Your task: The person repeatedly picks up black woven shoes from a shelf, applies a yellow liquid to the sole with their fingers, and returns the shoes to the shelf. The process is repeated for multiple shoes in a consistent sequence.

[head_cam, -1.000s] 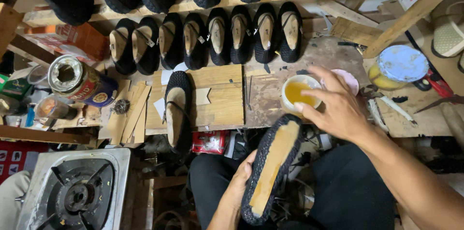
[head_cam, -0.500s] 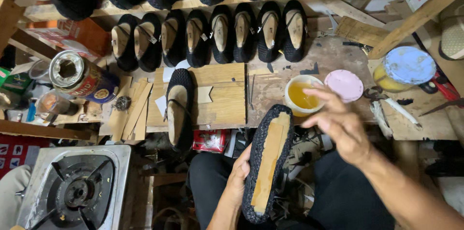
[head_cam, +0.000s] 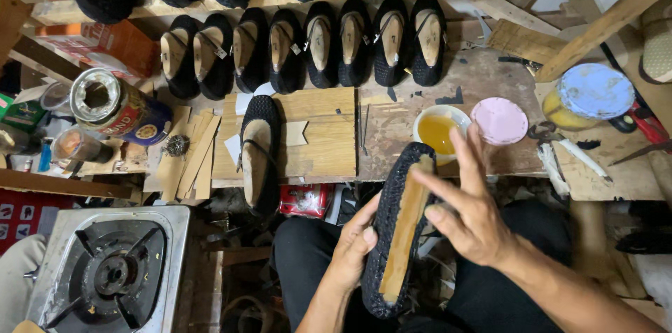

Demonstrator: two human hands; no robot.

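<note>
The wooden workbench (head_cam: 490, 88) spans the upper half, with a row of black woven shoes (head_cam: 301, 50) along its twelve o'clock edge. At eight o'clock sits a steel gas stove (head_cam: 108, 270). At the centre, an upturned black woven shoe (head_cam: 392, 235), tan sole showing, is gripped along its nine o'clock side by the left hand (head_cam: 353, 249), fingers wrapped round the edge. The right hand (head_cam: 472, 214) is spread open at the shoe's three o'clock side, holding nothing, its index fingertip touching the sole near the toe. Just beyond, at one o'clock, stands a small cup of yellow glue (head_cam: 437, 130) beside its pink lid (head_cam: 499, 121).
</note>
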